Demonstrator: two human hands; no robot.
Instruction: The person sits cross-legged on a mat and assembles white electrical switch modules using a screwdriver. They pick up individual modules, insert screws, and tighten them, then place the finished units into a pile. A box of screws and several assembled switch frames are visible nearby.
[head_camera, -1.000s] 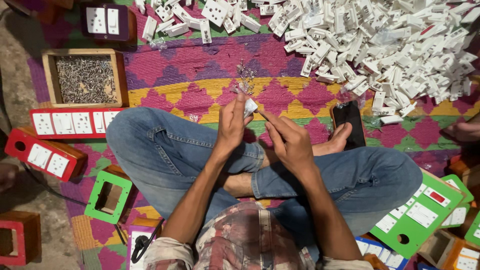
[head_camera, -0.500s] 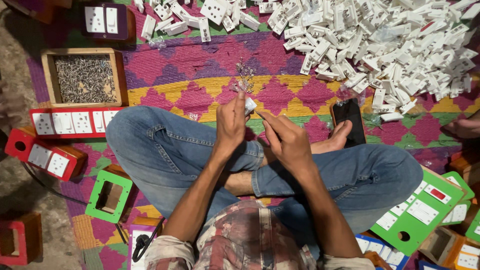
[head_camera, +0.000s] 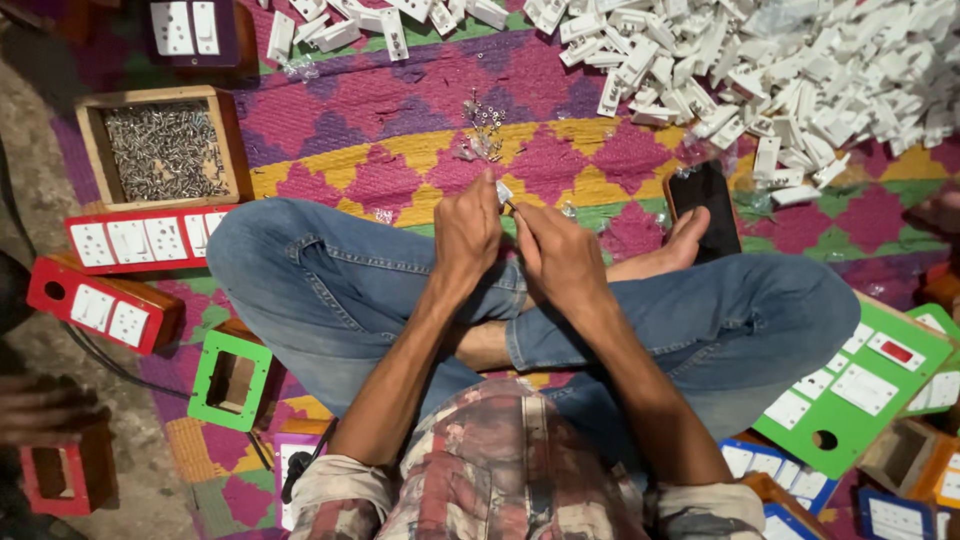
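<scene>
Left hand (head_camera: 466, 232): fingers closed, pinching small white switch part (head_camera: 503, 192) at fingertips, above the lap. Right hand (head_camera: 560, 255): fingers curled, touching same part from the right w/ fingertips. Part sits betw. both hands, equally near; its long axis too small to tell. Mat (head_camera: 400, 110) below; pile of white parts (head_camera: 800, 70) far right.

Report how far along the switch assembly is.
Done: red boards and a green board already carry white switches. In hand: the left hand and right hand pinch one small white part over the lap. Left: a big pile of loose white parts, a tray of screws and an empty green frame.
</scene>
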